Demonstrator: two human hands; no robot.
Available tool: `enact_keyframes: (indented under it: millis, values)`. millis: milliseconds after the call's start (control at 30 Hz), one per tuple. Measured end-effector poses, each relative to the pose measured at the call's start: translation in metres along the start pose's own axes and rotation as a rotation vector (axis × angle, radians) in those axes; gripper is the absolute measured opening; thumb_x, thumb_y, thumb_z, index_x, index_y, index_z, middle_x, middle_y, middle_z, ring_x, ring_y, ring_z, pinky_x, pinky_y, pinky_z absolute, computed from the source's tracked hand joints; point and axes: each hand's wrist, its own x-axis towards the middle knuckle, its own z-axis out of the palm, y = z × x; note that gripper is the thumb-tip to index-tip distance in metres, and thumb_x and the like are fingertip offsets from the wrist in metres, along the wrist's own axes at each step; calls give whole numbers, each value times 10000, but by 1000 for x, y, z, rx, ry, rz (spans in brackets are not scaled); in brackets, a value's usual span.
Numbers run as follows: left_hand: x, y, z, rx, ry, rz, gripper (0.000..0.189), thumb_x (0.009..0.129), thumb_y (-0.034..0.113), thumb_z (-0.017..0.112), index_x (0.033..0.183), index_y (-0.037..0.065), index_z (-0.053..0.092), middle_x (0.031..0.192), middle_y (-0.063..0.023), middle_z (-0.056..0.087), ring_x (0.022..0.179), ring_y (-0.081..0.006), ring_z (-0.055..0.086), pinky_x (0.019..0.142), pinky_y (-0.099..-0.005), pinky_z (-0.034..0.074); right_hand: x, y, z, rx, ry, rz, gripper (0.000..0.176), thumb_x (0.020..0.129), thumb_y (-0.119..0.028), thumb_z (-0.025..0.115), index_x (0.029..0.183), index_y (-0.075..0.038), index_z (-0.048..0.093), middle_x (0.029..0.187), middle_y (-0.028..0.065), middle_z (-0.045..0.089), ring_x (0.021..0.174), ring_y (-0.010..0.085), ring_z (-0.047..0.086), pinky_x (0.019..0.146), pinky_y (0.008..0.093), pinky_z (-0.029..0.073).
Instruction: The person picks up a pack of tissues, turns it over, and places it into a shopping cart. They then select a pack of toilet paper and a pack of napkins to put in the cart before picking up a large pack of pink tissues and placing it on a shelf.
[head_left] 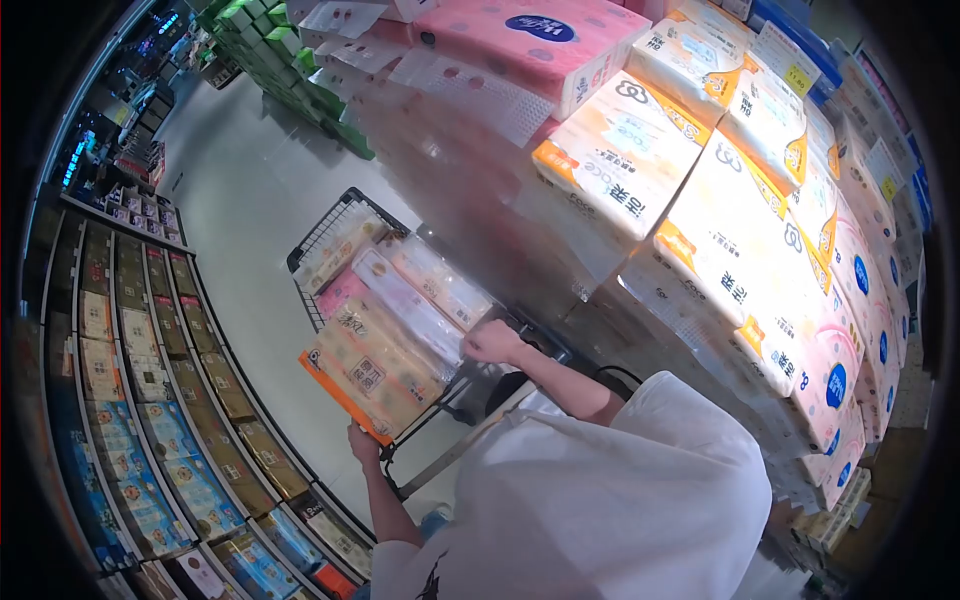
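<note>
A tan and orange tissue pack (368, 368) lies tilted across the near end of a black wire shopping cart (325, 235). My left hand (362, 443) grips its lower left corner, fingers partly hidden by the pack. Closed like a fist, my right hand (492, 342) is at the near ends of the other packs; what its fingers hold, if anything, is hidden. Beside the tan pack in the cart are a white and lilac pack (405, 300) and a peach-coloured pack (440, 280). A cream pack (340, 255) and a pink pack (343, 295) lie at the far left.
To my right rises a tall stack of tissue packs (625, 150), close to my right arm. Low shelves (165, 400) with packaged goods run along the left. Green boxes (270, 50) are piled farther ahead, beside the pale floor (225, 180).
</note>
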Motion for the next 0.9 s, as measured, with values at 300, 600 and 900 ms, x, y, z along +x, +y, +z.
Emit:
enact_keyframes:
  millis: [300, 600, 900]
  values:
    - [74, 40, -24, -812, -81, -229, 308, 1027, 192, 451, 1256, -13, 472, 1121, -165, 608, 955, -252, 677, 810, -361, 565, 86, -2, -15, 74, -69, 11, 367, 875, -462, 595, 789, -127, 716, 687, 119, 681, 702, 328, 686, 687, 441, 546]
    - [135, 39, -32, -791, -128, -274, 288, 1014, 180, 475, 1257, 24, 484, 1083, -155, 627, 944, -216, 681, 800, -351, 587, 151, 11, -9, 49, -98, 24, 471, 889, -558, 587, 758, -124, 713, 662, 111, 684, 682, 325, 688, 680, 427, 548]
    - [196, 53, -57, -540, -139, -227, 393, 1024, 222, 439, 1345, -4, 453, 1093, -181, 642, 956, -262, 696, 836, -350, 576, 218, 18, 2, 60, -125, 53, 449, 895, -520, 577, 797, -106, 721, 683, 110, 681, 712, 334, 682, 676, 438, 530]
